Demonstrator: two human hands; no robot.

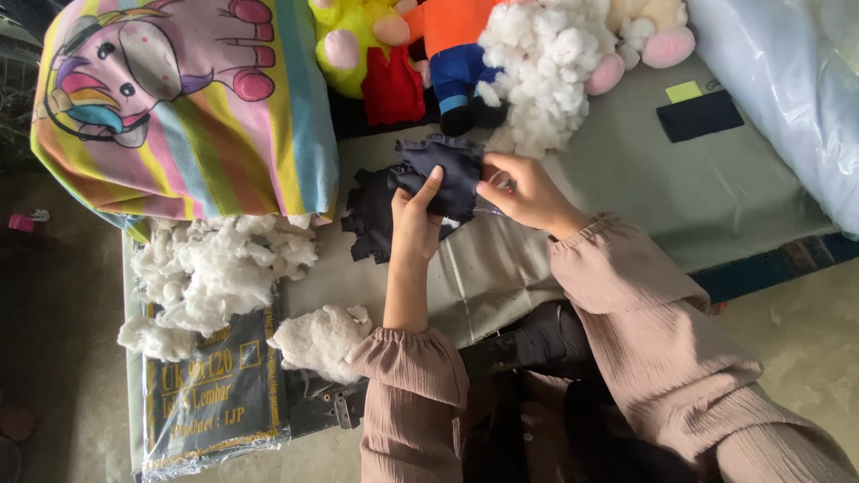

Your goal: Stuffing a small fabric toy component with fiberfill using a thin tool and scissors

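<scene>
My left hand (415, 219) grips a dark navy fabric piece (447, 172) with a ruffled edge, thumb on top of it. My right hand (523, 190) pinches the same piece at its right side, fingers closed; a thin needle or thread seems to run between the hands, too fine to tell. A second dark fabric piece (367, 219) lies on the table under the first. Both arms wear dusty pink gathered sleeves.
White stuffing fluff (219, 268) is piled at the left, a smaller clump (318, 338) near the front, more (546, 67) at the back. A striped unicorn pillow (179, 98), plush toys (403, 54), a black wrapped packet (215, 394) and clear plastic (787, 89) surround the grey table (698, 197).
</scene>
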